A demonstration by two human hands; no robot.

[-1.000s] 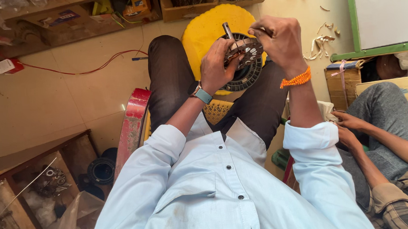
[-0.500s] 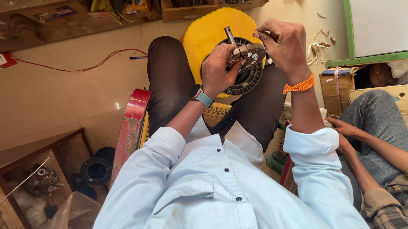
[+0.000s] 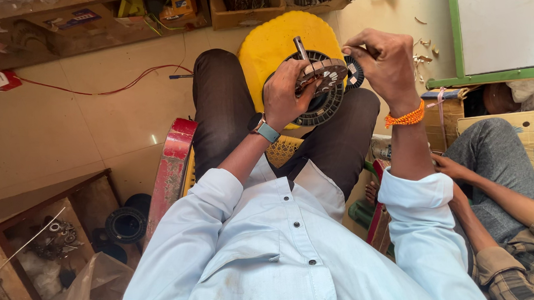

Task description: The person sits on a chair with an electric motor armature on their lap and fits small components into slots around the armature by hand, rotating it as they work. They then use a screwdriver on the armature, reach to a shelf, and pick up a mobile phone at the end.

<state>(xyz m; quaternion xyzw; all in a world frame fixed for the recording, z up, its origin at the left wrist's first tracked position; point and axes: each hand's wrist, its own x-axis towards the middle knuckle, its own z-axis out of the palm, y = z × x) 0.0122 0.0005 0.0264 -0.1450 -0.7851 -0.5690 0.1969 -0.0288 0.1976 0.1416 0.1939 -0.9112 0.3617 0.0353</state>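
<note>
I am holding a round motor winding core (image 3: 323, 81), dark with slotted rim and a metal shaft sticking up, above my knees and over the front edge of a yellow stool (image 3: 270, 45). My left hand (image 3: 285, 96) is gripping its near rim, fingers curled shut around it, steadying it like a vice. My right hand (image 3: 385, 62) is pinching closed at the far rim; what it pinches is too small to tell. Another person's hands (image 3: 447, 170) are resting beside my right elbow.
</note>
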